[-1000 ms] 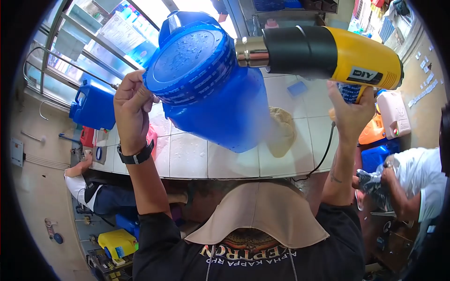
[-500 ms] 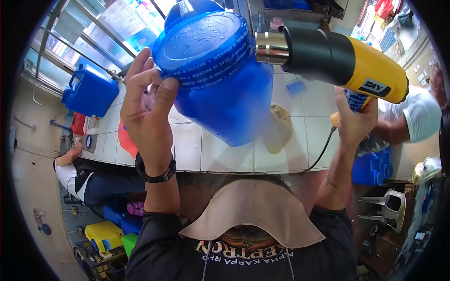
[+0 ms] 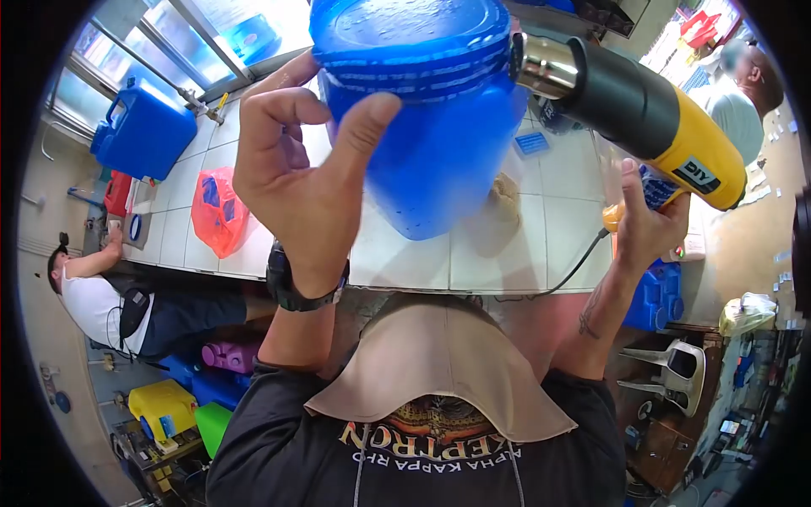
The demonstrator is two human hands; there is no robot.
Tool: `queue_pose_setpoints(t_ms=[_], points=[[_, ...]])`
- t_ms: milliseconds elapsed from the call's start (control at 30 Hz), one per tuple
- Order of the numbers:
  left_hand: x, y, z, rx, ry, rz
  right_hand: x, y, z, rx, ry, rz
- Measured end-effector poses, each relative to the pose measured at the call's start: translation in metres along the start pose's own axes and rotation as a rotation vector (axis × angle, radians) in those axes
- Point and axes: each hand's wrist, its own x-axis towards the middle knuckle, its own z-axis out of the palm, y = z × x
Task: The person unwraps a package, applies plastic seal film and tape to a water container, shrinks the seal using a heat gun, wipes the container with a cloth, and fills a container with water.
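Note:
A large blue container [image 3: 439, 160] with a wet round lid [image 3: 410, 21] stands at the top middle, a printed seal band [image 3: 414, 76] around its neck. My left hand [image 3: 308, 169] is at the left side of the neck, fingers apart, thumb in front of the band; whether the fingertips touch it is unclear. My right hand [image 3: 649, 215] grips the handle of a yellow and black heat gun [image 3: 650, 118]. Its metal nozzle points left, close to the right side of the band. A cord hangs from the handle.
On the white tiled counter [image 3: 405, 266] are a red plastic bag [image 3: 218, 211], a blue jug [image 3: 144, 131], a small blue card [image 3: 531, 144] and a tan item behind the container. One person [image 3: 101, 296] is at the left, another [image 3: 743, 101] at the upper right.
My left hand has moved right and opened from its pinch at the band. The heat gun has shifted right and now tilts, nozzle up-left. The container appears more upright.

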Motion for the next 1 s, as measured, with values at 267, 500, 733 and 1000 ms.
queue_pose_setpoints(t_ms=[267, 500, 733, 1000], points=[[-0.011, 0.012, -0.011, 0.111, -0.128, 0.092, -0.013, -0.013, -0.005, -0.106, 0.100, -0.040], [-0.005, 0.003, -0.019, -0.087, -0.259, 0.175, -0.022, -0.024, -0.010, -0.170, 0.101, -0.031], [0.029, -0.034, -0.032, -0.127, -0.087, 0.016, -0.035, -0.033, -0.014, -0.165, 0.190, -0.062], [0.016, -0.031, -0.028, -0.277, -0.155, -0.226, -0.047, -0.042, -0.016, -0.176, 0.222, -0.113]])
